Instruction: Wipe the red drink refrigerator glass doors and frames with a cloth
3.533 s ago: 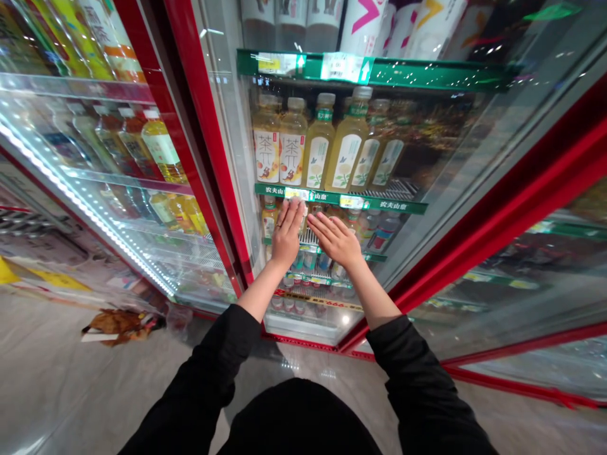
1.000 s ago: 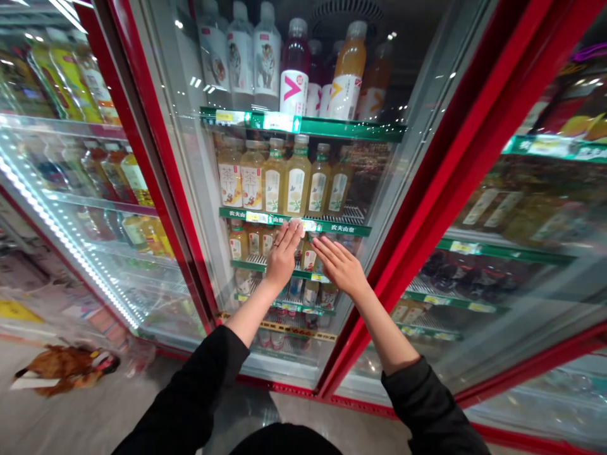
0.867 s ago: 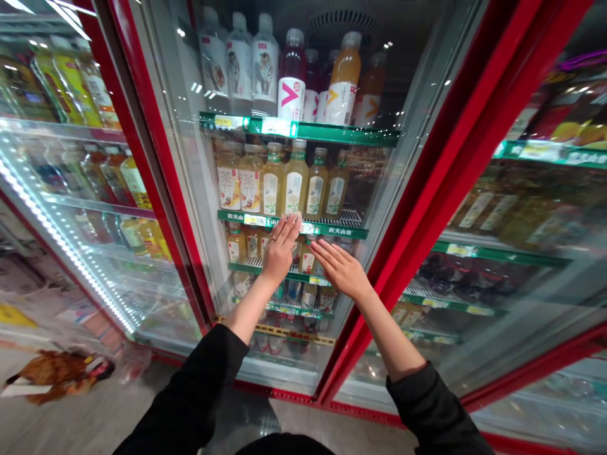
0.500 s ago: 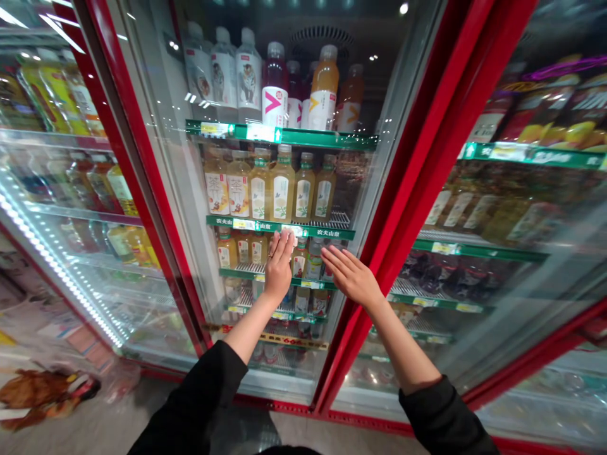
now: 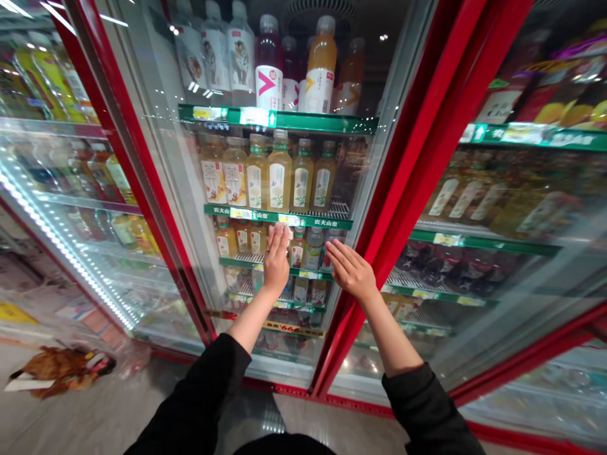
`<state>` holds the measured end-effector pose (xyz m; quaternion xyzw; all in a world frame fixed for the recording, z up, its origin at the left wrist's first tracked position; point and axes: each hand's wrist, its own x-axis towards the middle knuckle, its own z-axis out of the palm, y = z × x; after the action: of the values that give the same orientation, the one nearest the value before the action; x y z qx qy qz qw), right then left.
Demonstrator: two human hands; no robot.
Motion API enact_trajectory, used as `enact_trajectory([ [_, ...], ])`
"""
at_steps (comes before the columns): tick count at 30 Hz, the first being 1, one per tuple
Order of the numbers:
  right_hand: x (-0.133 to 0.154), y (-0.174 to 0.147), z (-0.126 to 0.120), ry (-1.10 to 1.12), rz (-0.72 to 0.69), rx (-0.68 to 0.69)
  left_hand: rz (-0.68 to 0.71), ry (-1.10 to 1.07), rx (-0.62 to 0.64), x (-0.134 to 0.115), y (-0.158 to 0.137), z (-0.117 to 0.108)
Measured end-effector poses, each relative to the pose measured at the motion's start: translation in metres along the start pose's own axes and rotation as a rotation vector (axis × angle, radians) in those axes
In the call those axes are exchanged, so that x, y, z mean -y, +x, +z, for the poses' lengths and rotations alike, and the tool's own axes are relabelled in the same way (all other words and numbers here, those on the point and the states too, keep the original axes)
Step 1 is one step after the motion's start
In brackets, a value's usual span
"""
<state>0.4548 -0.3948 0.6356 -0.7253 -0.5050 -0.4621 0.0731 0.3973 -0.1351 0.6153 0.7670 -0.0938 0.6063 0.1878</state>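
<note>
Both my arms reach forward to the glass door (image 5: 303,363) of a red-framed drinks fridge. My left hand (image 5: 276,262) is raised with its fingers stretched out, in front of the shelf of small bottles. A small whitish patch shows beside its fingertips; I cannot make out what it is. My right hand (image 5: 352,273) is flat, fingers extended and pointing up and left, near the red door frame (image 5: 379,234). Neither hand shows a grip on anything. Whether the palms touch the glass is hard to tell. Behind the glass stand yellow tea bottles (image 5: 279,177).
Taller bottles (image 5: 320,69) fill the shelf above. Another glass-fronted fridge section (image 5: 465,253) adjoins on the right, and a lit drinks cooler (image 5: 71,208) stands at left. On the floor at lower left lies a brown furry item (image 5: 61,371).
The view has shifted slightly, with the upper shelves higher in the picture and more floor showing. Both hands keep nearly the same pose at the door.
</note>
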Motion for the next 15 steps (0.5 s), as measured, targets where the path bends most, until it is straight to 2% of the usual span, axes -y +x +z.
enact_trajectory([
  [2,0.0,-0.003,0.001,-0.034,0.009,-0.035,0.088,0.014,0.052,-0.005,0.013,0.004],
  [4,0.001,-0.007,0.001,-0.085,0.031,-0.071,0.1,0.023,0.066,-0.005,0.027,0.004],
  [7,0.004,-0.015,0.002,-0.155,0.054,-0.105,-0.001,0.022,0.009,-0.002,0.033,-0.001],
  [10,0.009,-0.024,0.005,-0.172,0.099,-0.082,-0.06,0.044,-0.038,-0.006,0.018,-0.002],
  [12,0.011,-0.027,0.007,-0.16,0.134,-0.086,-0.007,0.066,-0.017,-0.014,0.005,0.004],
  [15,0.009,-0.03,0.009,-0.125,0.18,-0.144,0.153,0.072,0.091,-0.031,0.001,0.016],
])
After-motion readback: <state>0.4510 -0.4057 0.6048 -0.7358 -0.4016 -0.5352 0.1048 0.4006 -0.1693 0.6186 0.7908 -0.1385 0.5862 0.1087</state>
